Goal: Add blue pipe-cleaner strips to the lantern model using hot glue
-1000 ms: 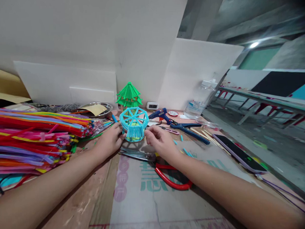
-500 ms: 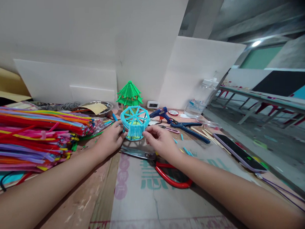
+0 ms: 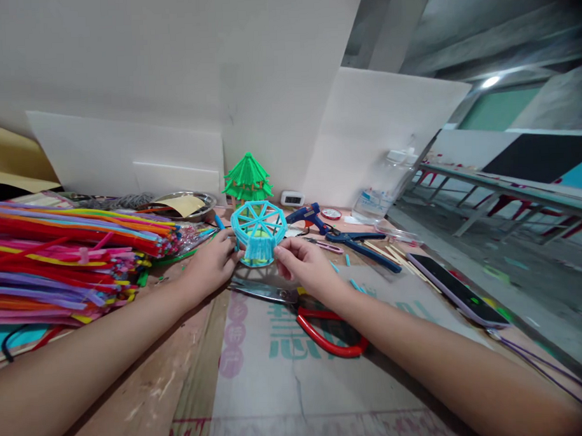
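Fingertips of the right hand (image 3: 308, 266) sit a touch closer to a blue frame (image 3: 259, 220) than a second earlier, while the left hand (image 3: 210, 262) and the frame itself barely shift. Just left of the view's centre, the wheel-like piece stands on the desk (image 3: 148, 383), gripped by the left hand at its 8 o'clock edge; the right hand's thumb and fingers are drawn narrow at 4 o'clock, though whether they pinch anything cannot be told. Work looks partly done: spoked top and lower ring appear in place, and one panel (image 3: 260, 251) of close-set blue strips fills the near side, while the other sides seem open; how much remains is unclear. That panel faces 6 o'clock, toward the wearer, and the spoked top tips into view; the frame's longest span runs from 9 to 3 o'clock. Beyond, at 12 o'clock, rises a green tiered model (image 3: 248, 179). Bundled pipe cleaners (image 3: 68, 264) crowd 9 o'clock, a glue gun (image 3: 312, 213) lies at 2, blue-handled pliers (image 3: 368, 252) at 3, a phone (image 3: 456, 288) at 4, and red-handled scissors (image 3: 290, 297) at 5, beneath the right forearm.
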### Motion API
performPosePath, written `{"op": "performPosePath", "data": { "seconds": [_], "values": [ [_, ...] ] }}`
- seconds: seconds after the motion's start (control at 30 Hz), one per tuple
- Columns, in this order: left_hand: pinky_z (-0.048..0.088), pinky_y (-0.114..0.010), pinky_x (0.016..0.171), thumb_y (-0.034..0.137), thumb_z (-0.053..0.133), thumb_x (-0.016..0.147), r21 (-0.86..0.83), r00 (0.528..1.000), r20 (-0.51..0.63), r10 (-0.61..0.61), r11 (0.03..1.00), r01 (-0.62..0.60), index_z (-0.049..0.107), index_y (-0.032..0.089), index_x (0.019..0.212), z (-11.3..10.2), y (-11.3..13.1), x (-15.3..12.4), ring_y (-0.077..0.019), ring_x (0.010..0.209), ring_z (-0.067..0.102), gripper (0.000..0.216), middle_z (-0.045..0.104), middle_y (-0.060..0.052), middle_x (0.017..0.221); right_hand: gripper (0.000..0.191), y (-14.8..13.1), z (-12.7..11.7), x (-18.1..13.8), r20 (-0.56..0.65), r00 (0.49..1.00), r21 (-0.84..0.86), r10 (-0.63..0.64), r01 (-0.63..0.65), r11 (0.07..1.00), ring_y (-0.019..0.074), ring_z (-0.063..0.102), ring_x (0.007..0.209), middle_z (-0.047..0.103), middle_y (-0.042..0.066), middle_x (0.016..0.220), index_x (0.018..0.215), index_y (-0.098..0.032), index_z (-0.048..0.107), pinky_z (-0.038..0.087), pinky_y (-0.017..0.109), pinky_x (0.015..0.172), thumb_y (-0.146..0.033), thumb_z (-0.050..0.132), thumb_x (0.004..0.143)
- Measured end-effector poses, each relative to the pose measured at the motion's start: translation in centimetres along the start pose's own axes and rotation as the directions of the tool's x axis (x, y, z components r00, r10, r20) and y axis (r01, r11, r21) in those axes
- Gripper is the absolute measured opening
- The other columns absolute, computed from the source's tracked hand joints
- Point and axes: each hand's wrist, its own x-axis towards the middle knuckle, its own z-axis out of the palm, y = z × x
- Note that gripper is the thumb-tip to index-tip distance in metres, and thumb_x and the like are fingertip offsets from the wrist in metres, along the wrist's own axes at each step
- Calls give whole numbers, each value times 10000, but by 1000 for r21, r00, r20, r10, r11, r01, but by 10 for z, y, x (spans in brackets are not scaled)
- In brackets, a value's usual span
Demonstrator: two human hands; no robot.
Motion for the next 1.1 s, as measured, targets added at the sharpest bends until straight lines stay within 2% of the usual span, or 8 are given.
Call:
{"op": "performPosePath", "data": {
  "seconds": [0.3,0.43,0.5,0.57,0.63,0.7,0.87,1.1],
  "values": [
    [458,-473,1106,257,427,934,5,1000,4,4,1000,-4,626,158,857,-1,1,-1,-294,1285,542,236,541,-151,1363,383,6,-1,2,-35,999,-6,2,-2,1000,95,456,477,549,-48,571,767,-207,523,351,242,486,-572,612,841],
    [456,-454,1104,276,413,951,13,1000,7,4,1000,-4,629,162,887,0,-2,0,-281,1274,546,252,548,-142,1356,309,4,-12,2,-151,968,-198,-203,171,965,110,466,529,524,-44,606,802,-211,516,373,256,525,-493,584,909],
    [479,-462,1069,288,418,948,27,1000,11,-2,1000,2,637,166,919,1,-4,1,-288,1242,562,253,571,-140,1318,196,0,-21,1,-122,900,-430,-418,332,839,130,504,610,558,-19,693,920,-206,586,406,270,577,-402,600,928],
    [502,-475,1020,294,428,936,37,1000,14,-16,999,15,642,165,907,0,-4,2,-303,1191,583,252,599,-148,1259,213,-4,-29,0,49,800,-630,-598,489,603,172,577,761,635,42,865,1092,-208,624,465,309,683,-348,616,933],
    [508,-478,995,296,434,929,29,1000,16,-21,999,20,643,163,877,-1,-3,2,-309,1158,593,254,621,-154,1201,324,-6,-35,0,223,705,-718,-674,586,375,226,611,941,659,103,1045,1221,-208,612,496,369,816,-343,633,928],
    [507,-463,992,281,439,923,7,1000,15,-11,1000,11,646,169,887,-2,-2,3,-297,1151,594,238,636,-142,1164,403,-6,-37,0,297,660,-756,-690,604,253,259,603,1037,646,126,1126,1295,-212,589,496,411,891,-364,638,925],
    [507,-443,986,301,442,938,-4,1000,2,-1,1000,1,623,181,869,-3,0,3,-278,1104,608,228,648,-124,1079,482,-2,-36,2,306,662,-818,-684,551,167,282,579,1077,627,133,1161,1363,-225,565,469,455,941,-422,623,927],
    [485,-441,1032,316,427,955,-12,1000,8,9,1000,-9,613,182,875,-2,0,2,-276,1124,600,243,635,-118,1083,383,-5,-34,5,305,632,-829,-712,545,129,281,565,1144,628,144,1187,1217,-195,612,438,438,975,-433,637,919]
  ]
}}
